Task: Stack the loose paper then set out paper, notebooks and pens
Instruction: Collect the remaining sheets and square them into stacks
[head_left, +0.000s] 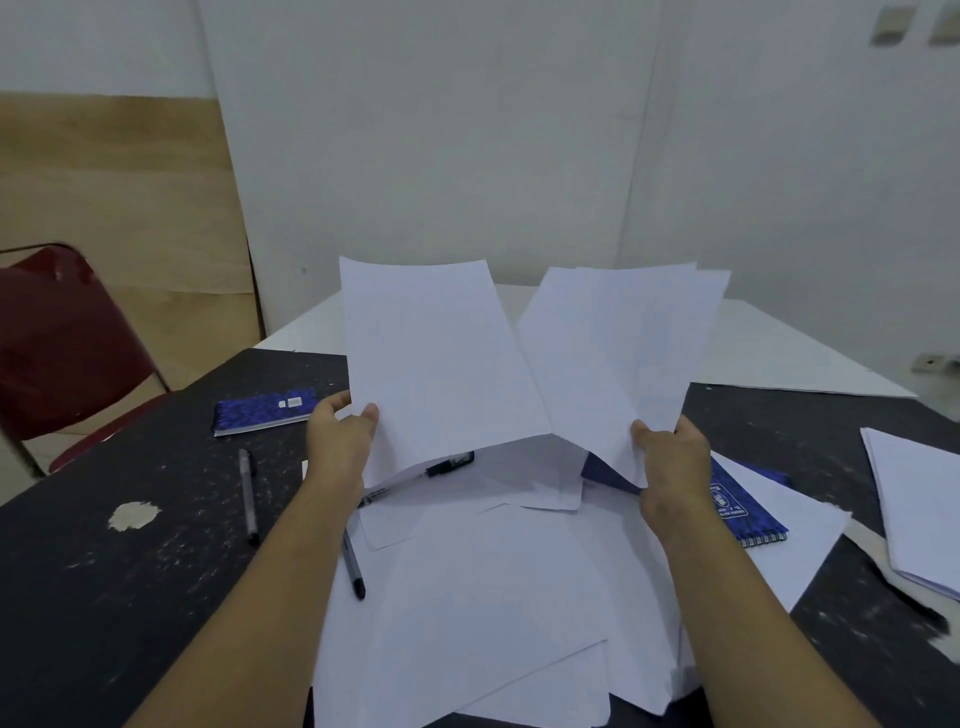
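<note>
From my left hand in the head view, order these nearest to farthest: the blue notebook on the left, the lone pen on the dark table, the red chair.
1. Blue notebook: just left of the left hand, which grips a paper sheet.
2. Lone pen: left, nearer me.
3. Red chair: far left, farther back.

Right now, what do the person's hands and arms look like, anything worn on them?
The left hand and right hand are bare: no gloves, rings or watch in view. Both forearms are bare too, with no sleeves showing down to the picture's lower edge.
</note>
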